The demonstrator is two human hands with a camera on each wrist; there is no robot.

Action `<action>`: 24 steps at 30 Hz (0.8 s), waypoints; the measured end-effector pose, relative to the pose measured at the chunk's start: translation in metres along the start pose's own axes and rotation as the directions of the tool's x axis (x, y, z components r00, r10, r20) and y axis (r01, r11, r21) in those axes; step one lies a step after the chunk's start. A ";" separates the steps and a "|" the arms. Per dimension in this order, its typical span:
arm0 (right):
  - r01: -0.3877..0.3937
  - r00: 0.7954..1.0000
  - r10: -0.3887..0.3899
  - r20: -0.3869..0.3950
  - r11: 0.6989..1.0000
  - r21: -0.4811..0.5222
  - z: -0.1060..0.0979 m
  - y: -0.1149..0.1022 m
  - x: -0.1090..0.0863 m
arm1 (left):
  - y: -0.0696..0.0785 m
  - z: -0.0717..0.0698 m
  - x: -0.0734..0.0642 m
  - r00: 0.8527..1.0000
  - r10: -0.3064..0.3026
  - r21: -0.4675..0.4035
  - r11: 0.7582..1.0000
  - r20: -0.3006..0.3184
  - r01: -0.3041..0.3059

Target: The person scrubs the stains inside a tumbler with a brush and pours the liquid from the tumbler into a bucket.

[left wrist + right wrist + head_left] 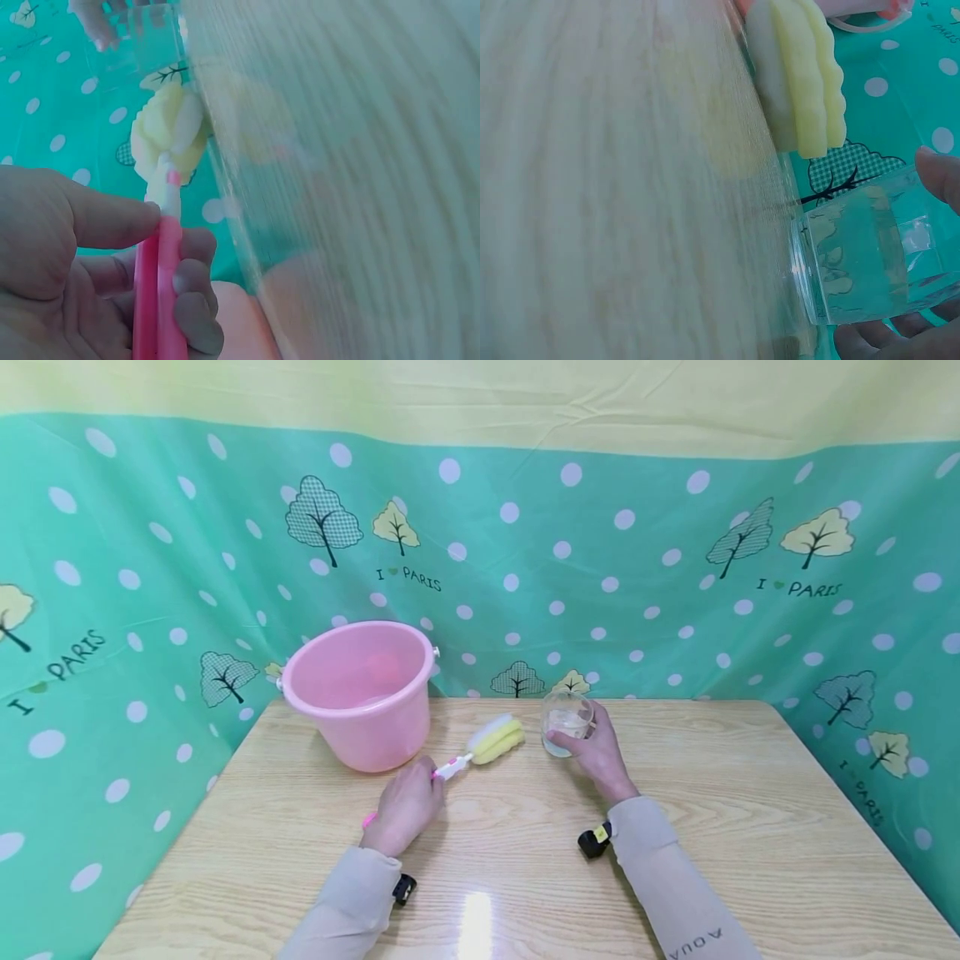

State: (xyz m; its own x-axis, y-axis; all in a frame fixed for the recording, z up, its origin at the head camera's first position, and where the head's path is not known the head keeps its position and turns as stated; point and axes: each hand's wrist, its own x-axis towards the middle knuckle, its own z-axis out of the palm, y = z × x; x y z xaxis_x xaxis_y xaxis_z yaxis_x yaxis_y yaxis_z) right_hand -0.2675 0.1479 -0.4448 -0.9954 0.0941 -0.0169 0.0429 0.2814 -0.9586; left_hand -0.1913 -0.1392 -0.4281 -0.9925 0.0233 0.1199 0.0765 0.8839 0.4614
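Note:
My left hand (408,803) grips the pink and white handle (169,285) of a sponge bottle brush, thumb along one side and fingers curled round the other. The brush's yellow and white sponge head (497,739) points right, toward a clear glass cup (566,724). Around that cup my right hand (597,752) has its thumb on the near side and its fingers at the right. In the right wrist view the cup (862,255) stands with its base at the tabletop, and the sponge head (799,82) is apart from it. Whether the cup contains liquid is unclear.
A pink bucket (367,727) stands at the back left of the wooden table (712,827), just beyond my left hand. Behind the table hangs a green cloth (525,552) with white dots and printed trees; its folds reach the table's back edge.

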 end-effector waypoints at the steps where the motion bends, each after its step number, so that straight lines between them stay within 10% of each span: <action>1: 0.003 1.000 -0.003 0.000 1.000 0.003 0.000 0.000 0.000 | 0.000 0.000 0.000 1.000 0.002 0.004 1.000 -0.008 -0.002; 24: 0.027 0.999 -0.028 0.041 0.999 0.029 0.000 -0.001 -0.001 | -0.001 -0.004 0.002 0.999 -0.047 -0.003 0.999 -0.016 0.047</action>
State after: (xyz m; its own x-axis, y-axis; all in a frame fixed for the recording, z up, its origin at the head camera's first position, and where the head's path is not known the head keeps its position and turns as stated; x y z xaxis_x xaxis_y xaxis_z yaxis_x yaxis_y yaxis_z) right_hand -0.2663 0.1474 -0.4441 -0.9989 0.0472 -0.0018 0.0139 0.2562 -0.9665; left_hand -0.1929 -0.1421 -0.4253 -0.9934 -0.0254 0.1120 0.0303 0.8825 0.4693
